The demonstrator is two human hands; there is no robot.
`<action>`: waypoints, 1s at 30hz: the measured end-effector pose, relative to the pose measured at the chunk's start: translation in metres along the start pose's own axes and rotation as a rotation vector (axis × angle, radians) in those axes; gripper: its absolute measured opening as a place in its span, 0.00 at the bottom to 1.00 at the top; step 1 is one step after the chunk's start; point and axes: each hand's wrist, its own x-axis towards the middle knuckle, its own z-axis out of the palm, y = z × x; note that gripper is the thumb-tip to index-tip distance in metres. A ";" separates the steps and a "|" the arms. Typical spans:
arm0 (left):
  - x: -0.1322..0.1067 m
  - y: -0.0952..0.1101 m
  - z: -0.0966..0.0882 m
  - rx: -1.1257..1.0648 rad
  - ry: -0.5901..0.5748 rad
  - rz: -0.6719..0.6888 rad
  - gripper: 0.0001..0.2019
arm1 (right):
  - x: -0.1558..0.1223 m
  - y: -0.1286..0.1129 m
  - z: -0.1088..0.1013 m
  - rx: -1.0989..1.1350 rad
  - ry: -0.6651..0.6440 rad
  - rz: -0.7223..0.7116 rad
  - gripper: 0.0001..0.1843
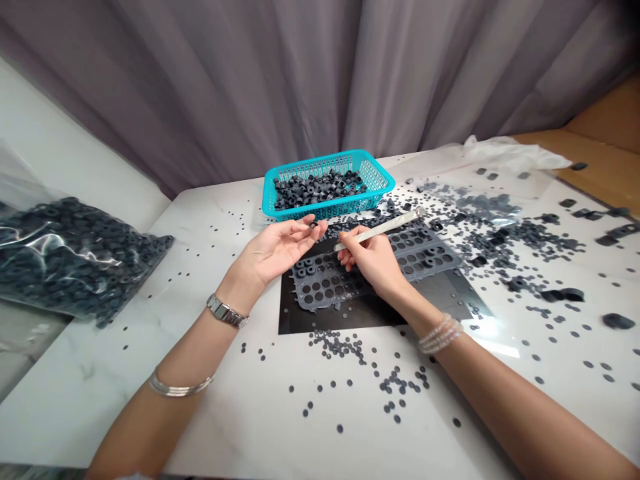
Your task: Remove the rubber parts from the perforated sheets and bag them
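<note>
My left hand [280, 248] is palm up over the left end of a grey rubber sheet [325, 285] full of punched round holes; its fingertips pinch a small dark rubber ring [313, 225]. My right hand [373, 260] rests on the sheet and grips a slim white stick-like tool [383, 228], which points up and to the right. The sheet lies on a black mat [320, 319]. Several rings still sit in the sheet near my fingers.
A turquoise basket [327, 181] of dark rings stands just behind the sheet. A clear bag [65, 257] of rings lies at the left. Small grey discs [345, 347] and rubber scraps [500, 227] litter the white table; a cardboard box [605, 143] is at the far right.
</note>
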 end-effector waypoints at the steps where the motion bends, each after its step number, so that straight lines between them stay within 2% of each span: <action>1: -0.001 0.001 0.000 -0.008 -0.016 -0.004 0.12 | -0.001 0.000 0.001 -0.021 -0.018 -0.005 0.13; 3: -0.003 0.003 0.000 0.041 -0.041 0.008 0.10 | -0.004 -0.002 0.003 -0.084 -0.072 -0.021 0.12; 5: -0.005 0.003 -0.001 0.253 -0.040 0.087 0.05 | -0.008 -0.004 0.006 -0.171 -0.133 -0.047 0.12; 6: -0.007 0.002 -0.001 0.448 -0.035 0.149 0.04 | -0.010 -0.005 0.007 -0.214 -0.161 -0.066 0.13; 10: -0.014 0.000 -0.006 1.466 -0.017 0.391 0.05 | -0.013 -0.007 0.011 -0.332 -0.210 -0.132 0.14; 11: -0.016 -0.001 -0.008 1.641 -0.027 0.428 0.05 | -0.013 -0.008 0.011 -0.352 -0.209 -0.142 0.13; 13: -0.017 -0.003 -0.011 1.831 -0.051 0.500 0.04 | -0.014 -0.009 0.012 -0.394 -0.202 -0.159 0.13; 15: -0.017 -0.007 -0.015 1.891 -0.070 0.572 0.05 | -0.014 -0.010 0.013 -0.438 -0.201 -0.178 0.14; 19: -0.017 -0.015 -0.017 1.824 -0.041 0.662 0.03 | -0.015 -0.012 0.015 -0.519 -0.203 -0.222 0.12; 24: -0.021 -0.019 -0.011 1.989 -0.019 0.508 0.07 | -0.014 -0.013 0.015 -0.539 -0.225 -0.248 0.09; 30: -0.016 -0.023 -0.011 1.994 -0.047 0.494 0.09 | -0.014 -0.011 0.017 -0.540 -0.207 -0.262 0.11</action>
